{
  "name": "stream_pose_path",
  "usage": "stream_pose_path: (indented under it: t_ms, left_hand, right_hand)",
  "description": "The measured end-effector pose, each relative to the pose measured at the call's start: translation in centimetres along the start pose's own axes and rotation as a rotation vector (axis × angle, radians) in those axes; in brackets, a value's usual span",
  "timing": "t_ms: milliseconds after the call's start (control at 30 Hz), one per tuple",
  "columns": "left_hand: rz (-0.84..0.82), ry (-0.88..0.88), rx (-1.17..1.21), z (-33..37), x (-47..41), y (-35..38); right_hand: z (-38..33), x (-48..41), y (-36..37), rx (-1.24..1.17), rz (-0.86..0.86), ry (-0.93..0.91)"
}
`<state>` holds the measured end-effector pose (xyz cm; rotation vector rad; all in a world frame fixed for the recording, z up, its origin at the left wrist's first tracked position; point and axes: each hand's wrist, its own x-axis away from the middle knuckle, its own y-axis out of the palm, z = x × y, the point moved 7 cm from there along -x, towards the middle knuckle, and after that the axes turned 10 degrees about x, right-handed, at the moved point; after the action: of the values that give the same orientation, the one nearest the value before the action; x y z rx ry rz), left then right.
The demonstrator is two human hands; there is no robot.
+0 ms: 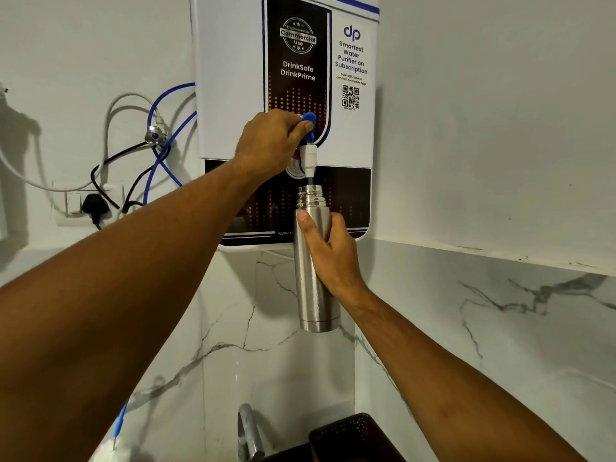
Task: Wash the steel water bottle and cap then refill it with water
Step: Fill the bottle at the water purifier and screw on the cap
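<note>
Here we are at the wall-mounted water purifier [233, 78], and this looks like the refill stage. The right hand [330, 251] holds the steel water bottle [316, 308] upright in the air, fingers wrapped round the upper body and thumb [305, 223] pressed on the front. That grip leaves the threaded neck bare. The open mouth sits directly under the white spout [310, 160], close enough that little should spill.

The left hand [270, 141] reaches up to the blue tap lever [309, 119], fingers curled round it and thumb alongside, placed to work the flow while the other hand steadies the bottle. I can't tell whether water is running. Droplets on the steel suggest the wash is done.

The cap is not in view. Below, a sink faucet [248, 431] and a dark perforated basket [350, 435] peek in at the bottom edge. With no bench under the bottle, the right hand carries the whole load, and that load will grow as it fills.
</note>
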<state>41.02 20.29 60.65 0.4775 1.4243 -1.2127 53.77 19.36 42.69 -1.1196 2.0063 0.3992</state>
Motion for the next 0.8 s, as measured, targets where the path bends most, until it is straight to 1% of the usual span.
stream_pose_path:
  t_ms: [633,800]
  left_hand:
    - [-0.008,-0.037,0.029,-0.14,0.17,-0.14]
    - [0.014,-0.034,-0.010,0.07,0.63,-0.01]
  right_hand:
    - [-0.42,0.17,-0.11,0.014,-0.012,0.011]
    - [-0.35,0.21,-0.14,0.024,-0.026,0.017]
